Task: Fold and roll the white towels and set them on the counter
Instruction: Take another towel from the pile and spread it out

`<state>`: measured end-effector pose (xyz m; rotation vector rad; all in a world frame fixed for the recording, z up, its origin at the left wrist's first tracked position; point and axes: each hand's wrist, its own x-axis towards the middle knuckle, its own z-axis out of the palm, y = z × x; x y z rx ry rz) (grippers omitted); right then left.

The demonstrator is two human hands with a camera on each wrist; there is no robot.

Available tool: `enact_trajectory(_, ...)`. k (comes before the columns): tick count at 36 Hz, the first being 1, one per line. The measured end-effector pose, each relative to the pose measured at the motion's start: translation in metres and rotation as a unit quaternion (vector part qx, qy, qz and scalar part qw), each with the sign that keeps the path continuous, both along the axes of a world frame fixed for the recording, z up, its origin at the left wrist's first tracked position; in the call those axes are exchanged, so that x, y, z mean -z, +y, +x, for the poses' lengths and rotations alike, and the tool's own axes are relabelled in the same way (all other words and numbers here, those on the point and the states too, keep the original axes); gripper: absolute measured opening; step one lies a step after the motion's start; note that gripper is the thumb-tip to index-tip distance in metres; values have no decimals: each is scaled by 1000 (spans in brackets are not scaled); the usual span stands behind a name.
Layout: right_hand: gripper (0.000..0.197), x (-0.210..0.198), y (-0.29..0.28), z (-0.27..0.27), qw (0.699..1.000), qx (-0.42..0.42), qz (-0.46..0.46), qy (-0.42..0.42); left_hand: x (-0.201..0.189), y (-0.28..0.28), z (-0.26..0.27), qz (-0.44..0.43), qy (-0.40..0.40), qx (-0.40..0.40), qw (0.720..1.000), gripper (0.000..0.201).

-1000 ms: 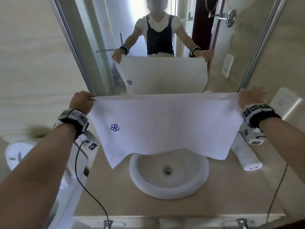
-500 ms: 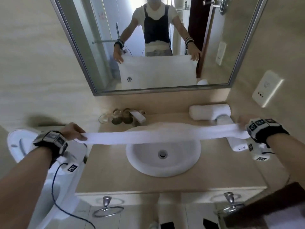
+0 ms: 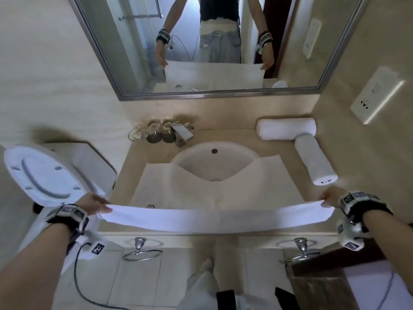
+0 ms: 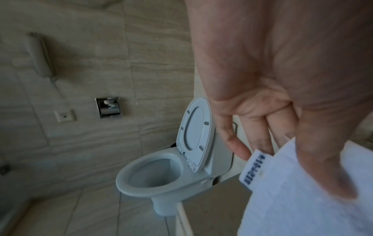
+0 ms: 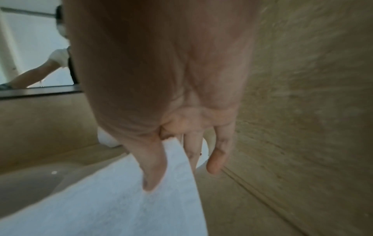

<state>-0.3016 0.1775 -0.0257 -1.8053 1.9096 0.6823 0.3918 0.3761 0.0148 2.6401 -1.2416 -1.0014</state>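
Note:
A white towel (image 3: 214,189) lies spread over the counter (image 3: 297,222) and the front of the sink (image 3: 214,162), its near edge lifted toward me. My left hand (image 3: 96,203) pinches the near left corner, thumb on top, by a printed label (image 4: 253,169). My right hand (image 3: 330,198) pinches the near right corner (image 5: 175,159) between thumb and fingers. Two rolled white towels sit at the counter's back right: one (image 3: 286,132) lying crosswise, the other (image 3: 315,163) pointing toward me.
A tap and small glass jars (image 3: 161,132) stand behind the sink. An open toilet (image 3: 44,173) is at the left, beside the counter. A mirror (image 3: 214,41) hangs above. Towel rings (image 3: 139,249) hang under the counter's front edge.
The towel came down from hanging in front of the mirror and now lies over the counter and sink. Both hands dropped and pulled back to the counter's front edge.

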Motion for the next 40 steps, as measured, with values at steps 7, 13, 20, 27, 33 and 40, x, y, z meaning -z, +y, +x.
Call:
enact_trajectory(7, 41, -18, -48, 19, 979, 126, -63, -148, -7, -52, -2, -124, 78, -96, 985, 36)
enact_trajectory(13, 60, -12, -98, 53, 935, 220, -109, -256, 7, -124, 0, -163, 194, -159, 954, 54)
enact_trajectory(20, 37, 8, -160, 101, 940, 202, -125, -243, 98, -191, 61, -139, 283, -249, 916, 81)
enact_trajectory(27, 36, 53, -191, 131, 950, 220, -84, -206, 104, -227, 19, -63, 266, -270, 923, 61)
enact_trajectory(33, 46, 79, -201, 133, 947, 254, -60, -188, 119, -241, 17, -70, 238, -280, 928, 47)
enact_trajectory(40, 45, 74, -226, 139, 937, 277, -57, -207, 120, -272, 0, -89, 181, -217, 955, 36)
